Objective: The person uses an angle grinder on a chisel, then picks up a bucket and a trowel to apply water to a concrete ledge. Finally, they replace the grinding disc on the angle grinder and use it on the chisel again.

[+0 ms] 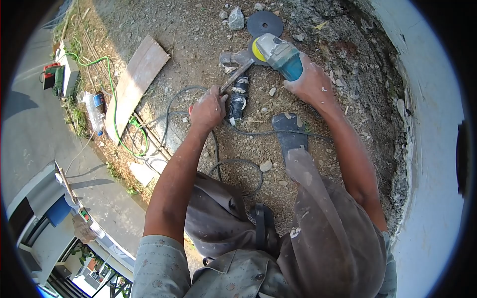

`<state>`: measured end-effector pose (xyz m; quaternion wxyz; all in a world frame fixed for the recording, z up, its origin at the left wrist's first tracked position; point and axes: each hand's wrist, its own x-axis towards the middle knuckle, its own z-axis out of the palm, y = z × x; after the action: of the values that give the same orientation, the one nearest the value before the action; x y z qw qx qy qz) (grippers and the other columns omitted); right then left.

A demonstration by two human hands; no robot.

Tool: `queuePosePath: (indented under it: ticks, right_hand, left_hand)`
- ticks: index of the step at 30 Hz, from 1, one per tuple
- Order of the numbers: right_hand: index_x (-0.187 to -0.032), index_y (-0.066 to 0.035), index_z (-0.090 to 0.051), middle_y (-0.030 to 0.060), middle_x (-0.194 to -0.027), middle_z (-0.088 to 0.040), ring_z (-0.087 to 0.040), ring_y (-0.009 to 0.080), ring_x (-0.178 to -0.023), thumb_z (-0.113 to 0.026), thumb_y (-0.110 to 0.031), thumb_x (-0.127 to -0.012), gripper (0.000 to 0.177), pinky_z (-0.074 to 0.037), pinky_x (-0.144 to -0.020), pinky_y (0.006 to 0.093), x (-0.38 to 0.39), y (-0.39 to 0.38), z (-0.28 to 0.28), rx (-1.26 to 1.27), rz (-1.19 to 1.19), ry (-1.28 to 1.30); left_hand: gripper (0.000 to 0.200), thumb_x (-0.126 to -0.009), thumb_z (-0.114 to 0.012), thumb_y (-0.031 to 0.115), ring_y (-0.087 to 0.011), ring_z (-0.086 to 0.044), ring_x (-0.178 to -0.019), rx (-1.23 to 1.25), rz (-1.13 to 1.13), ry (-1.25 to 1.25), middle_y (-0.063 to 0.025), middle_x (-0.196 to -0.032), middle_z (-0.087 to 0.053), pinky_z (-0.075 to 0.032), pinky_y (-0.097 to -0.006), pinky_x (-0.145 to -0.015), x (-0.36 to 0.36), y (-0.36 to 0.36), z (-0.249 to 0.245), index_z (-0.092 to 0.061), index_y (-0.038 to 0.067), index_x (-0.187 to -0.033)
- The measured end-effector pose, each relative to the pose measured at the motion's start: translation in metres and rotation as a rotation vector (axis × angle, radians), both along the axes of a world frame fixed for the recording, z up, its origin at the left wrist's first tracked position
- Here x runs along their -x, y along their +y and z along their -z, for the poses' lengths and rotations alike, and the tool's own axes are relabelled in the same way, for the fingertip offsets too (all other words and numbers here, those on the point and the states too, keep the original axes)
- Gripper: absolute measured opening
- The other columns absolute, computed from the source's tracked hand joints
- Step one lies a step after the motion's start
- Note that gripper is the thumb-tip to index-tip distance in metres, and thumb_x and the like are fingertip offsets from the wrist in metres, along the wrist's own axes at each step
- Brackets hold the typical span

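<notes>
My right hand (312, 82) is wrapped around the teal body of an angle grinder (287, 58), whose grey head points up and left. On the grinder sits a disc with a yellow centre (258, 51). In the closed fingers of my left hand (208, 110) is a narrow metal bar (237, 75), slanting up to the right. Its far end meets the disc's edge, or lies very close to it. A bit of red shows behind my left hand; I cannot make out what it belongs to. Just beyond the grinder, a loose dark round disc (265, 25) lies on the ground.
A black-wrapped object (239, 97) lies between my hands. A grey cable (217, 149) loops over the gravel near my dark shoe (289, 131). Left are a wooden board (141, 74), a green hose (114, 89) and plastic bottles (94, 111). A white wall (427, 149) rises at right.
</notes>
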<state>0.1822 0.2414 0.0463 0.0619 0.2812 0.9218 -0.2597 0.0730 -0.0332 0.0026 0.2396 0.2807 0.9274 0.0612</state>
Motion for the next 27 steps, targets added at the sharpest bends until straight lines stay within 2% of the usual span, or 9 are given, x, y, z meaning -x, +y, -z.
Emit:
queuePosePath:
  ticks: [4, 9, 12, 17, 20, 23, 27]
  right_hand:
    - [-0.138, -0.004, -0.049, 0.0256, -0.11, -0.069, -0.067, 0.0422, -0.102, -0.08, -0.034, -0.07, 0.081, -0.053, -0.089, 0.0481, 0.002, 0.007, -0.007, 0.018, 0.034, -0.069]
    - [-0.137, -0.003, -0.05, 0.0257, -0.11, -0.069, -0.067, 0.0421, -0.102, -0.079, -0.033, -0.07, 0.079, -0.053, -0.088, 0.0483, -0.009, 0.0, -0.001, 0.013, -0.016, 0.01]
    - [-0.137, -0.003, -0.05, 0.0256, -0.111, -0.069, -0.067, 0.0419, -0.103, -0.079, -0.033, -0.07, 0.079, -0.053, -0.089, 0.0482, -0.012, -0.006, 0.001, 0.024, 0.0, 0.007]
    - [-0.14, -0.002, -0.048, 0.0257, -0.112, -0.069, -0.067, 0.0417, -0.104, -0.078, -0.032, -0.07, 0.081, -0.053, -0.091, 0.0476, -0.008, -0.003, -0.011, 0.042, 0.024, -0.03]
    - [-0.141, -0.002, -0.047, 0.0258, -0.112, -0.069, -0.067, 0.0422, -0.103, -0.079, -0.032, -0.07, 0.083, -0.053, -0.091, 0.0476, -0.014, -0.006, 0.003, -0.014, -0.035, 0.033]
    - [-0.14, -0.002, -0.048, 0.0257, -0.111, -0.069, -0.067, 0.0427, -0.103, -0.08, -0.033, -0.07, 0.083, -0.053, -0.09, 0.048, -0.012, -0.006, -0.002, 0.046, 0.023, -0.008]
    - [-0.137, 0.0, -0.048, 0.0266, -0.113, -0.068, -0.067, 0.0413, -0.107, -0.076, -0.028, -0.072, 0.076, -0.053, -0.093, 0.0491, -0.008, 0.003, -0.012, 0.029, 0.051, -0.072]
  left_hand:
    - [0.031, -0.101, -0.051, 0.034, -0.0426, -0.066, -0.094, 0.007, -0.006, -0.017, -0.0227, -0.102, -0.067, -0.051, -0.0528, -0.078, 0.0, 0.001, 0.0, -0.047, 0.003, -0.106]
    - [0.032, -0.101, -0.051, 0.034, -0.0418, -0.066, -0.095, -0.005, -0.007, -0.02, -0.0223, -0.101, -0.067, -0.052, -0.052, -0.079, 0.001, 0.0, 0.002, -0.048, 0.003, -0.106]
    - [0.032, -0.1, -0.054, 0.033, -0.0457, -0.066, -0.088, -0.054, -0.01, -0.003, -0.0249, -0.097, -0.066, -0.051, -0.0542, -0.074, 0.001, -0.002, 0.004, -0.047, 0.002, -0.103]
    - [0.032, -0.1, -0.054, 0.033, -0.0458, -0.066, -0.088, -0.076, -0.001, 0.016, -0.0252, -0.097, -0.066, -0.051, -0.0543, -0.074, 0.001, -0.002, 0.005, -0.047, 0.002, -0.103]
    - [0.032, -0.1, -0.054, 0.033, -0.0456, -0.066, -0.089, -0.07, -0.006, 0.007, -0.0251, -0.097, -0.066, -0.051, -0.0544, -0.074, 0.001, -0.001, 0.003, -0.047, 0.002, -0.103]
    - [0.032, -0.101, -0.052, 0.034, -0.044, -0.066, -0.09, -0.036, 0.006, 0.006, -0.0233, -0.1, -0.066, -0.052, -0.0532, -0.075, 0.001, -0.002, 0.002, -0.047, 0.003, -0.104]
    - [0.031, -0.101, -0.051, 0.034, -0.0436, -0.066, -0.091, -0.043, 0.01, -0.002, -0.0229, -0.1, -0.066, -0.052, -0.0531, -0.076, 0.002, -0.002, 0.003, -0.047, 0.004, -0.105]
